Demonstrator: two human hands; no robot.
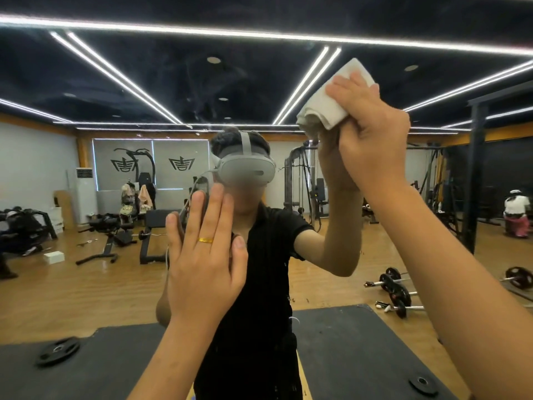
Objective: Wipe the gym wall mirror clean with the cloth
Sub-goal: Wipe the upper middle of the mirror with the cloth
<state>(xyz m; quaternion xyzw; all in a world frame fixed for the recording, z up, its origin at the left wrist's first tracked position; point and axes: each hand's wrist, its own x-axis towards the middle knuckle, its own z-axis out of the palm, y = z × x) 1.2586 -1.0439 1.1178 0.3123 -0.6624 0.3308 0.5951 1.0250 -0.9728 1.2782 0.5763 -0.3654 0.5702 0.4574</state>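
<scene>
Glass wall mirror (178, 90): fills the view, flat and glossy; faint smears and specks show against the reflected dark ceiling.
Room in reflection: a gym with a warm wood-plank floor (86, 295), black rubber mats (360, 342), pale grey walls and a black ceiling crossed by thin white light strips (115, 73).
Equipment in reflection: black padded benches (115, 235) at left, a steel cable machine (300, 180) behind the person, barbells (395, 293) with round black plates on the floor at right, and a single flat weight plate (57, 350) on the left mat.
Person in reflection: a black short-sleeved shirt and a smooth grey headset (248, 171).
Cloth (328, 102): white, soft, folded into a thick pad, pressed to the glass high on the mirror at upper right.
Right hand (372, 131): raised, fingers curled over the cloth, grasping it against the mirror.
Left hand (202, 264): flat on the glass near the centre, fingers straight and close together, holding nothing; a gold ring (206, 240) sits on one finger.
</scene>
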